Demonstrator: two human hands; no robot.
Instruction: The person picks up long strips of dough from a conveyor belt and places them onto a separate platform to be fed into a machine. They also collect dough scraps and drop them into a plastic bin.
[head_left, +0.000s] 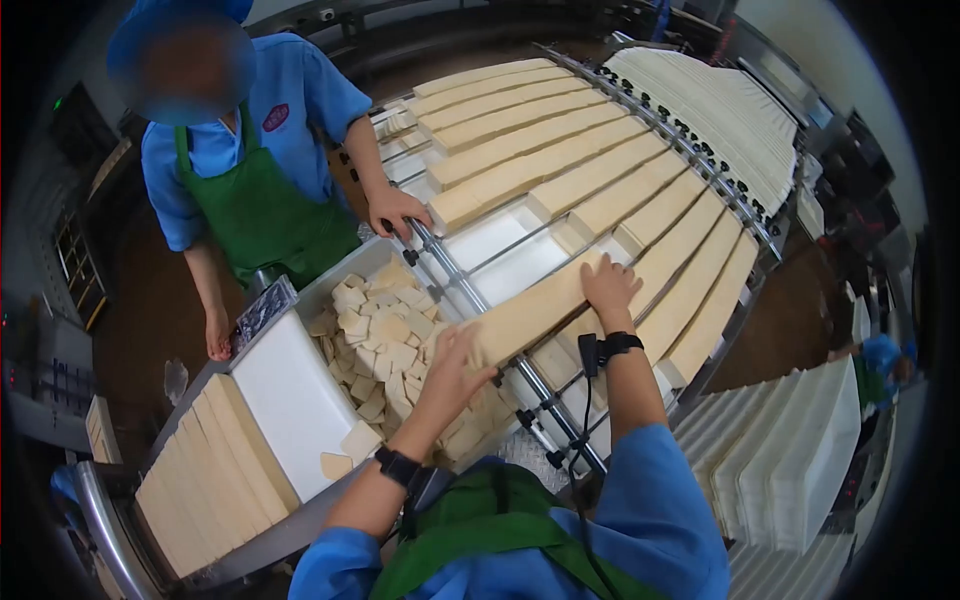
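Note:
A long row of stacked, pale dough wrappers (535, 310) spans the gap between my hands, lying across the metal rail (465, 275) at the conveyor's edge. My left hand (455, 365), slightly blurred, presses against its near end above the bin. Around its far end, over the conveyor, curve the fingers of my right hand (610, 288). Below my left hand, a bin of loose wrapper pieces (375, 335) holds a jumbled heap. More long rows of wrappers (540, 140) lie side by side on the conveyor.
Across the bin stands a co-worker (270, 150) with one hand on the rail. A white board (285, 400) and several wrapper rows (215, 460) are at lower left. Stacked white trays (790, 460) stand at right. A black cable (585, 420) hangs from my right wrist.

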